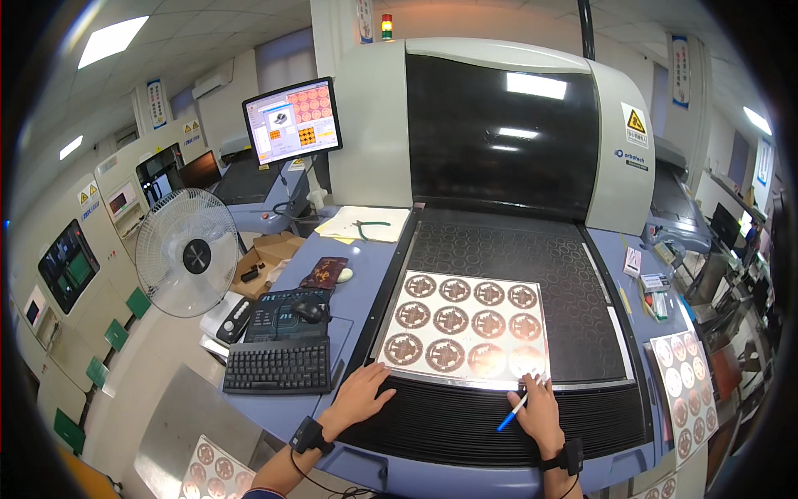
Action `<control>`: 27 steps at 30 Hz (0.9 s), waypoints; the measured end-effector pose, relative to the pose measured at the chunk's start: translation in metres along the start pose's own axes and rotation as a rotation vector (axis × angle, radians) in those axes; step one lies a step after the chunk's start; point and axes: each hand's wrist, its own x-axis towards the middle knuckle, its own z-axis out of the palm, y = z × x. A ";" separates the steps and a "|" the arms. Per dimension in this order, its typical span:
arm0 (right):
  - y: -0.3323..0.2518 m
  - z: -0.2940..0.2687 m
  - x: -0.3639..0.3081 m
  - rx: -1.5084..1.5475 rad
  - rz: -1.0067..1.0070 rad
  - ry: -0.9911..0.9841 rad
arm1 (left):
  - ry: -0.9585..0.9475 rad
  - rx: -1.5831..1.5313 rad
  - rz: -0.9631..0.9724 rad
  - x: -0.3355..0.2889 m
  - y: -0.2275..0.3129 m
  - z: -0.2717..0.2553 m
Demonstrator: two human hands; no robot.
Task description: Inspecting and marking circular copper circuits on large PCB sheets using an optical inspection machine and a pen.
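Observation:
A flat panel (431, 333) printed with rows of round coppery circuit patterns lies on the dark machine bed (490, 245). Two of its near-right circles shine with reflected light. My left hand (361, 392) rests at the panel's near-left corner, fingers stretched out and thumb apart, holding nothing. At the near-right corner, my right hand (539, 413) holds a white marker pen (511, 413) with a blue end, which points down and left. The fingertips of that hand reach the panel's near edge. Both wrists wear black bands with small boxes.
Black ribbed bellows (465, 424) run in front of the bed; a large hooded machine (503, 133) rises behind. Left are a keyboard (278, 366), a mouse (310, 311), green-handled pliers (371, 224), a monitor (293, 121) and a fan (187, 252). More panels (686, 391) lie right.

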 end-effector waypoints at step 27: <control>-0.004 0.001 -0.001 -0.021 0.022 -0.009 | -0.002 -0.031 -0.048 -0.001 -0.002 0.003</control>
